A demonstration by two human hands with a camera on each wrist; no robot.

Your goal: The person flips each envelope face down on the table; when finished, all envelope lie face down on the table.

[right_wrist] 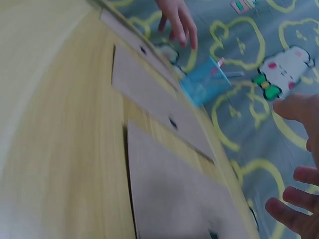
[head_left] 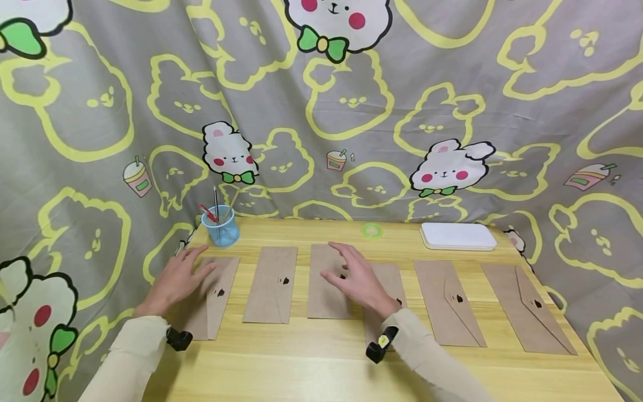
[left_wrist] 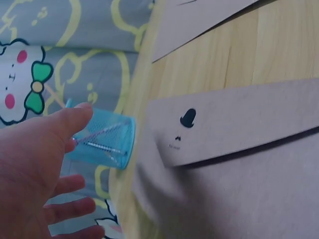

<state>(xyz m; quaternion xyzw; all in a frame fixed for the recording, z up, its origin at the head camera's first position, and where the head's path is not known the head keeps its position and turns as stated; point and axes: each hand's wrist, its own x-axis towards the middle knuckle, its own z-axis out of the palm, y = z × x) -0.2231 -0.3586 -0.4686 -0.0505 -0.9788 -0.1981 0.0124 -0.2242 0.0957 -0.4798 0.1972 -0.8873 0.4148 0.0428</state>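
Several brown paper envelopes lie in a row across the wooden table, each with a small black hat mark. My left hand [head_left: 173, 281] hovers over the leftmost envelope [head_left: 221, 304], fingers spread and holding nothing. Just beyond its fingertips stands a blue mesh pen cup [head_left: 224, 231] with several pens in it. My right hand [head_left: 359, 279] is held above the third envelope [head_left: 321, 301] from the left, its fingers loosely bent and apart, gripping nothing. Between the hands lies the second envelope [head_left: 268, 290]. The right forearm partly hides the fourth envelope [head_left: 389, 273].
Two more envelopes, one inner [head_left: 437, 301] and one outer [head_left: 522, 312], lie to the right. A white flat case [head_left: 458, 236] sits at the back right, and a green-rimmed round item [head_left: 372, 230] at the back middle. Patterned grey curtain [head_left: 281, 111] hangs behind the table.
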